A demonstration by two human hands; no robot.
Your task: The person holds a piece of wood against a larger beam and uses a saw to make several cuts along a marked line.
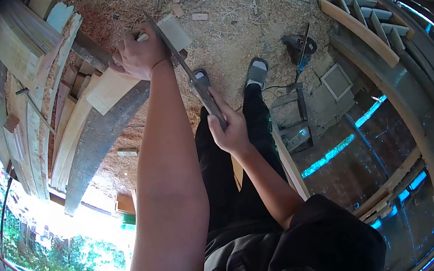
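Note:
My left hand (140, 51) is over the bench end with its fingers curled, closed on a pale wooden board (176, 33). Part of the board is hidden behind that hand and wrist. In my right hand (230, 129) is the handle of a long hand saw (182, 63), fingers wrapped round it. The saw's narrow blade appears almost edge-on, running up past my left wrist and overlapping the board. Just left of my forearm lies another light board section (109, 90) on the dark plank bench (102, 130).
Stacked planks (16, 46) and a clamp bar (38, 111) crowd the left. Shavings and offcuts (200, 17) litter the floor. To the right are a power tool (299, 47) with a cord, a small square frame (336, 82) and a divided wooden rack (365, 17).

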